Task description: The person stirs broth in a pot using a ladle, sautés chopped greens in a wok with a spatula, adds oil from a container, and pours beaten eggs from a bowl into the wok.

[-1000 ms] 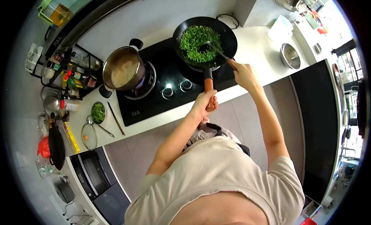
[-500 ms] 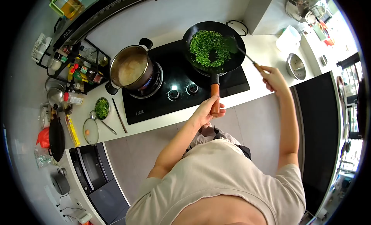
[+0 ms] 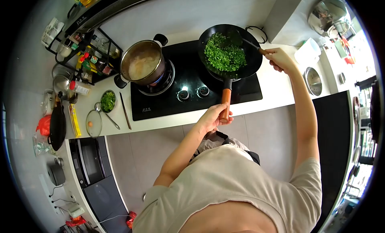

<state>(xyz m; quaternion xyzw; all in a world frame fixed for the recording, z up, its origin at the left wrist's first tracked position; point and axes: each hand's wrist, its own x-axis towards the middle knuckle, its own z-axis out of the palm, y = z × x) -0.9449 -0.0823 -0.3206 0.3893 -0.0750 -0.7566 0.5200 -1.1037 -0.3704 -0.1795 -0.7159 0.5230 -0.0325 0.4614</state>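
Note:
My left hand (image 3: pixel 214 116) is wrapped round the orange-brown handle of a black wok (image 3: pixel 254 58) on the right side of the hob. Chopped greens (image 3: pixel 225 54) lie in the wok, heaped toward its left and middle. In my right hand (image 3: pixel 279 60) is the wooden-handled end of a spatula (image 3: pixel 252 45). Its dark blade reaches into the far part of the wok, by the edge of the greens, and is hard to make out against the black pan.
On the left burner, over a flame, stands a pot (image 3: pixel 141 64) of cloudy liquid. Left on the counter are a bowl of greens (image 3: pixel 108 101), a ladle (image 3: pixel 109 117), chopsticks (image 3: pixel 125 110), a glass lid (image 3: pixel 94 124) and a spice rack (image 3: pixel 94 58). A metal bowl (image 3: pixel 312 81) stands right.
The spatula and my right hand have moved up and toward the far side of the wok. The greens have shifted from a ring with a gap into a fuller heap. My left hand keeps its hold.

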